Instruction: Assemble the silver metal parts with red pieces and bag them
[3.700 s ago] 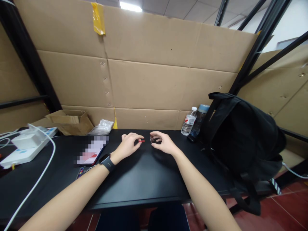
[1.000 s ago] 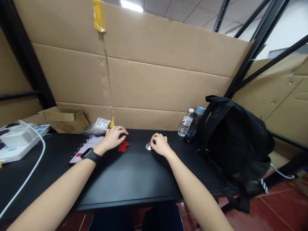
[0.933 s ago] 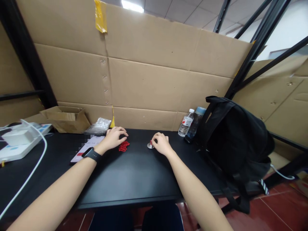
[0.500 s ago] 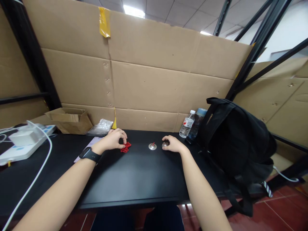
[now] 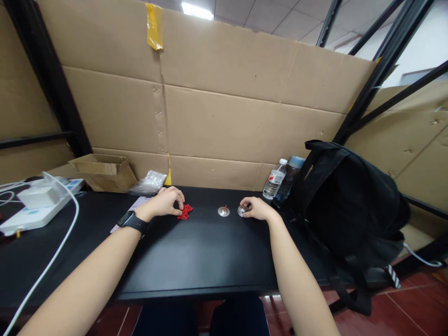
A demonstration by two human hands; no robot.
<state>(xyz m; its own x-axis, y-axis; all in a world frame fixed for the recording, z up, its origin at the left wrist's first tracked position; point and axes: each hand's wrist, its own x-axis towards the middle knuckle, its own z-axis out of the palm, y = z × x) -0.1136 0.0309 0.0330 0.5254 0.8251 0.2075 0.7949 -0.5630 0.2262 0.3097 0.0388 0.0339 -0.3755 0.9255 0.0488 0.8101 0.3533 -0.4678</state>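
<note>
Holding one metal disc (image 5: 240, 211), my right hand (image 5: 257, 208) is near the far edge of the surface (image 5: 206, 261); a second disc (image 5: 224, 213) lies beside it; my left hand (image 5: 168, 202) touches red cords (image 5: 185, 212), but whether it grips I cannot tell

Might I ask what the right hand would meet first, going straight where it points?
Beyond the silver disc at the right hand, probably the red-topped disc, though depth is unclear.
</note>
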